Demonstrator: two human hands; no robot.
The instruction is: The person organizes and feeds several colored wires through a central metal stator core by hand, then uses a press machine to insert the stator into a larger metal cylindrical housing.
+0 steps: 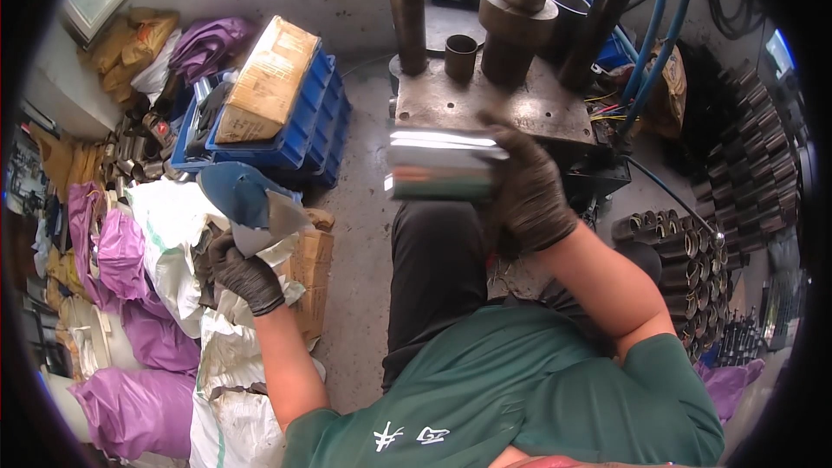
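Landmark: the flat grey steel press bed [425, 106] with small drilled holes. Right hand [530, 178], in a dark brown glove, is closed around the right end of a shiny, polished silver metal cylinder [442, 165], which lies roughly horizontal just in front of the press bed's near edge, slightly blurred; no label readable on it. Left hand [245, 276], same glove type, well left of the press bed and nearer the wearer, fingers curled at the lower edge of a blue curved sheet-like piece [236, 192] with a greyish film; cannot tell if it grips that. On the press bed: a short dark open-topped metal tube [460, 59] standing upright, left of a thick stepped steel ram [518, 22]. Left of the press bed: stacked blue plastic crates [325, 126] carrying a tilted brown cardboard box [269, 78], print on it faint, not legible. Further left and nearer the wearer: white woven sacks [165, 234] with green stripes, purple plastic bags [134, 412]. Right of the press bed: blue hoses [640, 65], and rows of dark stacked metal tubes [680, 269]. Writing: white characters on the wearer's dark green shirt [485, 381], nearer than the press bed, upside down.
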